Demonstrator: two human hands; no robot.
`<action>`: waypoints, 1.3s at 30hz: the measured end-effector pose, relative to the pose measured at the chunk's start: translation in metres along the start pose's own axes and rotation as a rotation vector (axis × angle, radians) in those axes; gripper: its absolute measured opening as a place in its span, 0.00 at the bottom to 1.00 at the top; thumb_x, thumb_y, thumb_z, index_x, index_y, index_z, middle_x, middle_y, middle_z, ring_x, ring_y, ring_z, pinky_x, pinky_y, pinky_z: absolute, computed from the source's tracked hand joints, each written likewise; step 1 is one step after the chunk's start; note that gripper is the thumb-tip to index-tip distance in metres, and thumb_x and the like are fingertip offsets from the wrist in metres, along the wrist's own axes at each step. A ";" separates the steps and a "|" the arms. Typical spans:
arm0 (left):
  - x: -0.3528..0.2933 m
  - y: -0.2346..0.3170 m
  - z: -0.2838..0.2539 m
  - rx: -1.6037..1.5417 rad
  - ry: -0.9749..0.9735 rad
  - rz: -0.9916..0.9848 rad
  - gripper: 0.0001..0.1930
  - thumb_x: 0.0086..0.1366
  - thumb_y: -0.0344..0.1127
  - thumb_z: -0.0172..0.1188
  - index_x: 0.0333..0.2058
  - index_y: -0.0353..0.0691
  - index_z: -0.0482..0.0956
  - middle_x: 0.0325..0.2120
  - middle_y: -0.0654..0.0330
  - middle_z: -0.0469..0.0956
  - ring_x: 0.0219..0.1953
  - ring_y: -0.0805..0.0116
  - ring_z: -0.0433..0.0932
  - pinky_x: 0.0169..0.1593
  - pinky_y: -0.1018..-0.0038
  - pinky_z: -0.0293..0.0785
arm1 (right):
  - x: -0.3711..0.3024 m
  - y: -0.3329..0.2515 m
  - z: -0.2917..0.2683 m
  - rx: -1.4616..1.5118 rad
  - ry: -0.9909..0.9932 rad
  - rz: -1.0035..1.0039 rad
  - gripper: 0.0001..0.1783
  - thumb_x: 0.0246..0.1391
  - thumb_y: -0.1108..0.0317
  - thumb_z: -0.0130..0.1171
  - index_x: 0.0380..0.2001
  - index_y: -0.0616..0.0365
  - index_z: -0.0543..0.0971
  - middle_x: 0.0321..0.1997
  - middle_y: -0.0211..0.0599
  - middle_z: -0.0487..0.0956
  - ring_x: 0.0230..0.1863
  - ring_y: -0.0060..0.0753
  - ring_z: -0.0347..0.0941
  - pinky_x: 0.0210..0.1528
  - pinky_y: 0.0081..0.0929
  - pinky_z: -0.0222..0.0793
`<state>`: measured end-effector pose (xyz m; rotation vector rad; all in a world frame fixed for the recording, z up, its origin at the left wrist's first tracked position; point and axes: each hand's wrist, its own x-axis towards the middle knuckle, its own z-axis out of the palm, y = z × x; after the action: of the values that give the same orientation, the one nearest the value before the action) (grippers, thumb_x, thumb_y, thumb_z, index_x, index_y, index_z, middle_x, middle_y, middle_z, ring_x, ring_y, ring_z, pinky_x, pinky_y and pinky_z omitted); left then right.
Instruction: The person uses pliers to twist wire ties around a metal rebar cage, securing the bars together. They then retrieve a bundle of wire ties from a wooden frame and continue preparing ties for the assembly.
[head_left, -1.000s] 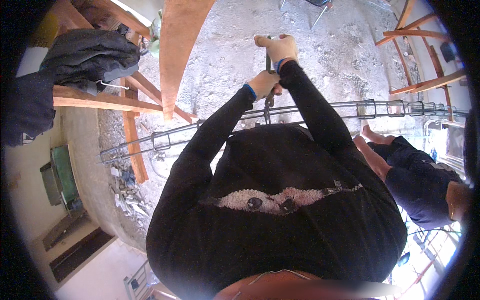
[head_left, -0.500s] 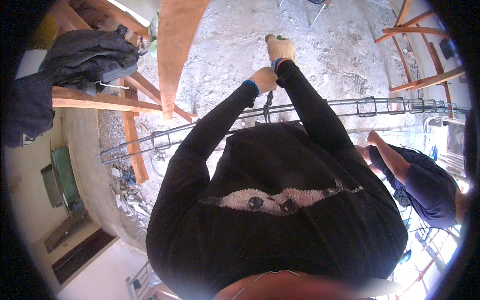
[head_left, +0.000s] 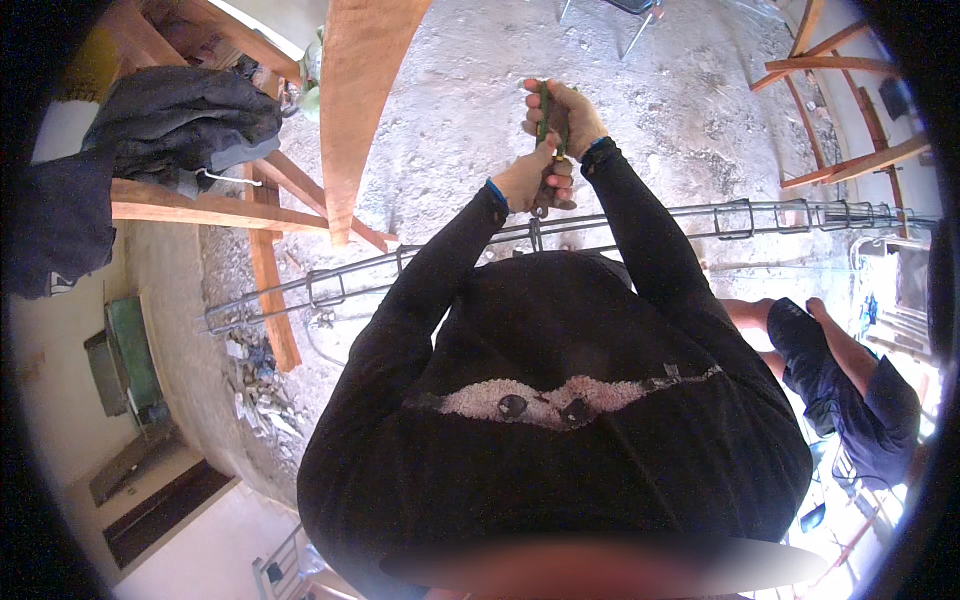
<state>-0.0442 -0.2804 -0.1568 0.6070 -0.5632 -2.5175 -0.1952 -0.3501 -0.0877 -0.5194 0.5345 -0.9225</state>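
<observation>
while both arms reach forward over the cage, the scene reads so:

right hand: the right hand (head_left: pixel 565 115) is farthest from the body, fingers wrapped tight round the green handles of the tool (head_left: pixel 547 150), closed on them near their upper end.

left hand: the left hand (head_left: pixel 530 180) sits just below the right, touching it, its fingers also folded round the same tool lower down; the thumb lies along the handle.

tool: a slim plier-like tool, held nearly upright in the picture, its lower tip pointing down at the cage; the tip itself is dark and too small to tell whether it grips anything.

cage: a long rebar cage (head_left: pixel 330 285) of straight bars and square ties runs across the view from lower left to far right, passing just under the two hands; the tool's tip meets it near a tie (head_left: pixel 535 235).

sleeves: both forearms are in black sleeves with a blue cuff edge showing at each wrist.

ground: rough grey concrete (head_left: pixel 680 90) lies beyond the hands.

beam: a broad wooden beam (head_left: pixel 360 100) rises at upper left, well apart from the hands, with a trestle of wooden struts beside it.

jacket: a dark jacket (head_left: pixel 180 120) is draped over the trestle at far left.

other person: a second person (head_left: pixel 850 390) in dark blue crouches at lower right, near the cage, hands apart from the tool.
</observation>
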 end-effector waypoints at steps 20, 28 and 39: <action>-0.021 0.018 0.018 0.352 0.299 0.038 0.28 0.81 0.54 0.49 0.63 0.34 0.71 0.59 0.50 0.80 0.59 0.60 0.81 0.64 0.63 0.76 | 0.002 -0.008 -0.001 -0.153 0.089 0.055 0.16 0.59 0.69 0.56 0.49 0.62 0.79 0.32 0.33 0.77 0.28 0.30 0.74 0.32 0.36 0.76; -0.013 0.006 0.033 0.327 0.168 0.225 0.26 0.83 0.52 0.43 0.60 0.33 0.73 0.55 0.50 0.82 0.55 0.60 0.83 0.60 0.66 0.76 | -0.029 -0.029 0.029 -0.321 -0.023 -0.018 0.34 0.60 0.72 0.51 0.71 0.62 0.68 0.53 0.43 0.83 0.48 0.34 0.82 0.52 0.31 0.81; -0.044 0.034 0.060 0.623 0.589 0.625 0.22 0.82 0.44 0.42 0.55 0.34 0.79 0.47 0.59 0.84 0.47 0.74 0.80 0.48 0.75 0.77 | -0.059 -0.058 0.079 -0.386 -0.200 -0.237 0.39 0.57 0.76 0.51 0.74 0.65 0.64 0.63 0.53 0.80 0.58 0.43 0.80 0.62 0.42 0.80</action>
<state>-0.0278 -0.2669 -0.0779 1.1272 -1.0981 -1.4635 -0.2097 -0.3146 0.0202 -1.0309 0.4765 -0.9828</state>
